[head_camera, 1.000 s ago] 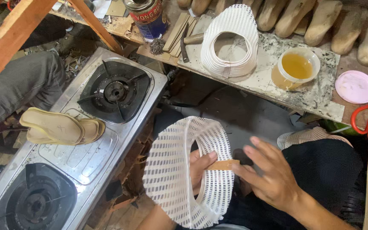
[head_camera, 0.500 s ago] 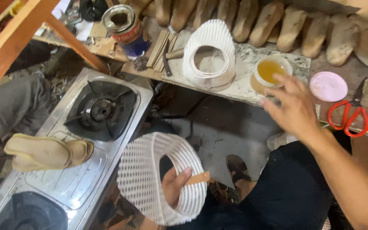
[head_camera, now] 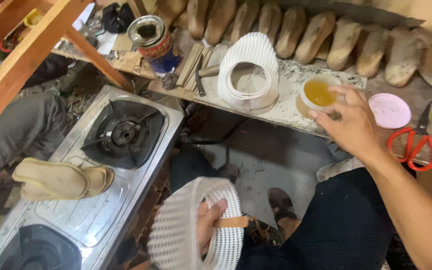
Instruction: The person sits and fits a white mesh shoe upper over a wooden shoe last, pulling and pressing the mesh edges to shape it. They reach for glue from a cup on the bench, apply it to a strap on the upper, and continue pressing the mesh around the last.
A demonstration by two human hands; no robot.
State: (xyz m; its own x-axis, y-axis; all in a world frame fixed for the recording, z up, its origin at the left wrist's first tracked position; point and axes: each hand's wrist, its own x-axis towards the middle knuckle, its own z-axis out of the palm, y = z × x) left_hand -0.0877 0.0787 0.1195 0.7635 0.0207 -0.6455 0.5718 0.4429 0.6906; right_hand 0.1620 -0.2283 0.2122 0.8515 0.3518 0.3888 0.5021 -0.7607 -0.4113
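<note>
My left hand (head_camera: 210, 222) grips a curled white perforated mesh strip (head_camera: 183, 235) low in the middle, thumb pressing a tan leather tab (head_camera: 232, 222) against it. My right hand (head_camera: 352, 122) reaches to the workbench and touches the rim of a small white cup of amber liquid (head_camera: 319, 93), fingers spread around its right side. A second white ribbed strip coil (head_camera: 248, 72) lies on the bench left of the cup.
A two-burner steel gas stove (head_camera: 101, 170) sits at left with tan shoe soles (head_camera: 61, 181) lying on it. The bench also carries a tin can (head_camera: 153, 42), a pink lid (head_camera: 389, 110), red scissors (head_camera: 416, 145) and a row of wooden shoe lasts (head_camera: 316, 35). Another person's leg (head_camera: 16, 135) is at far left.
My right hand left the mesh strip and reached up and out to the cup of amber liquid. The left hand kept hold of the strip, which dropped lower in view.
</note>
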